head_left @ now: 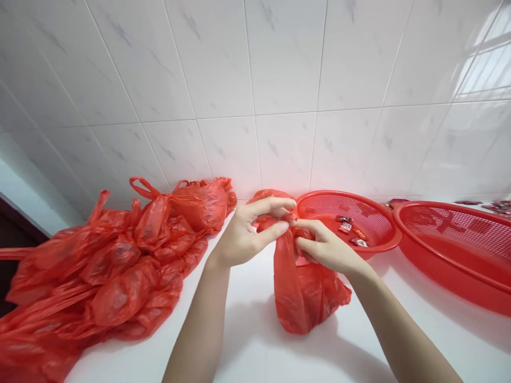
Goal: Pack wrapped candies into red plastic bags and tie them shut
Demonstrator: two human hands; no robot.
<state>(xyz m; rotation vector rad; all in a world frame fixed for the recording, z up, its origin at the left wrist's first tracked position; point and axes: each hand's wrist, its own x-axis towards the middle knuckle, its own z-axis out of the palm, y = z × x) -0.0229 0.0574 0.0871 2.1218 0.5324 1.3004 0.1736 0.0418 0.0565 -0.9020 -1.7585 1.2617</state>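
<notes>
A filled red plastic bag (309, 298) stands on the white surface in front of me, its upper part gathered between my hands. My left hand (255, 229) pinches the bag's top between thumb and fingers from the left side. Close against it, my right hand (325, 244) has its fingers closed on the bag's neck from the right. The fingertips of both hands almost meet there. Whether the handles are knotted is hidden by my fingers. What lies inside the bag does not show clearly.
Many tied red bags (131, 271) are heaped at the left. Behind my right hand sits a red mesh basket (347, 197) with several small wrapped packets (345, 226). A second red basket (451, 255) stands at the right. The tiled wall (285, 143) closes off the back.
</notes>
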